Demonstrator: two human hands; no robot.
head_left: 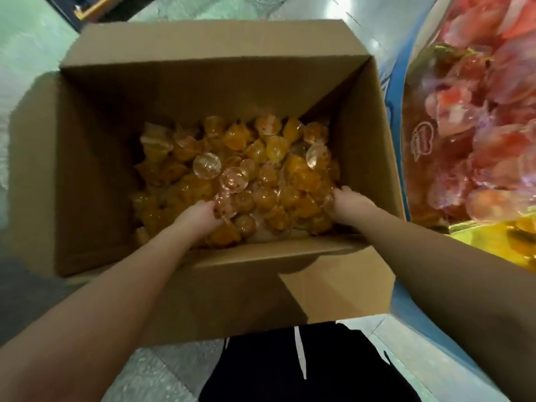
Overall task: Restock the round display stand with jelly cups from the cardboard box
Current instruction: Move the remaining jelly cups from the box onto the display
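Jelly cups (246, 175): we see a loose heap of small orange-filled cups covering the bottom of the cardboard box (203, 91); several lie with clear rounded bases upward.
Handling: we judge each cup light, with a thin, smooth, probably slippery wall. The sealed lids look like the fragile part, so we avoid squeezing hard.
Where to take hold: we recommend scooping from below with both hands cupped, taking a cluster by the bodies, not by the lids.
Left hand (200, 217): we have it down in the heap at the near side, fingers curled around one or more cups with clear bases.
Right hand (349, 203): we have it in the heap near the box's right wall; the fingers are buried among the cups, so we cannot tell whether this grip holds anything.
Cardboard box: flaps open, standing on the floor (29, 39).
Round display stand (478, 111): just to the right of the box, blue-rimmed, already holding red and pink cups; a yellow section shows lower down.
Step in hand: we judge it to be gathering a handful for transfer.
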